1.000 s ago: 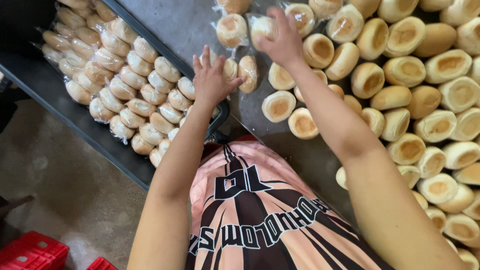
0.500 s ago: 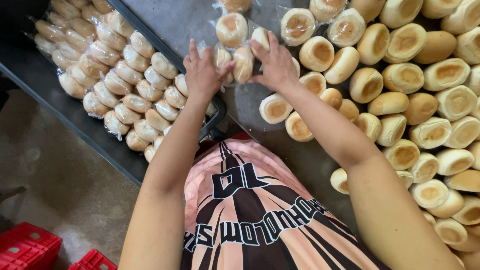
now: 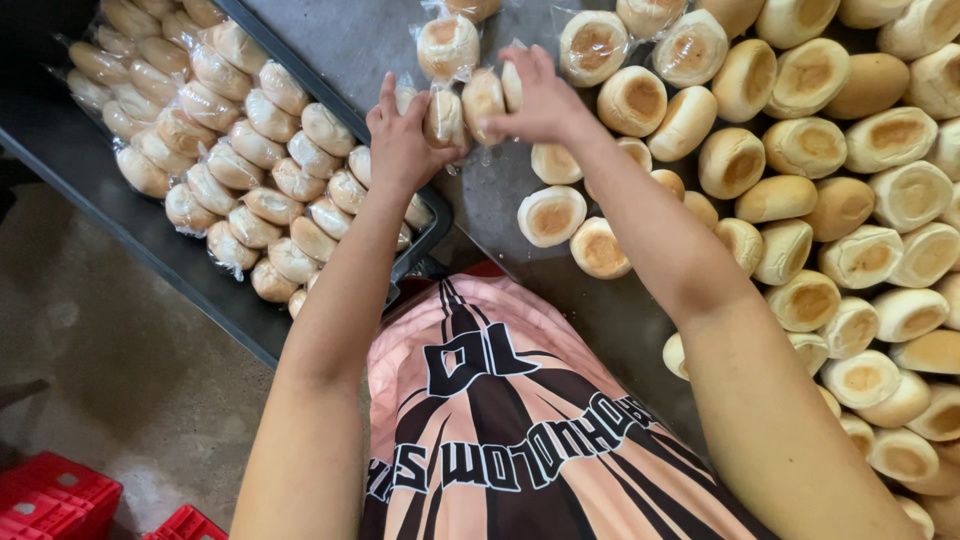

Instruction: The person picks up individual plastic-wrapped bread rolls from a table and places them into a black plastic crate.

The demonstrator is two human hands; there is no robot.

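Observation:
My left hand (image 3: 398,140) and my right hand (image 3: 540,100) meet over the grey table (image 3: 370,45), both gripping a clear plastic bag of round bread buns (image 3: 470,105). The left hand holds the bag's left end, the right hand its right end, with fingers wrapped over the top. The bag hangs just beyond the corner of a black tray (image 3: 425,245). Another bagged bun (image 3: 447,45) lies just past the hands.
The black tray at left holds several rows of bagged buns (image 3: 230,150). Many loose round buns (image 3: 840,180) cover the table's right side. Red crates (image 3: 60,490) stand on the floor at lower left. My patterned shirt (image 3: 500,400) fills the bottom centre.
My right hand drew back from the far buns towards the left hand. Both hands now close together on the bag of buns.

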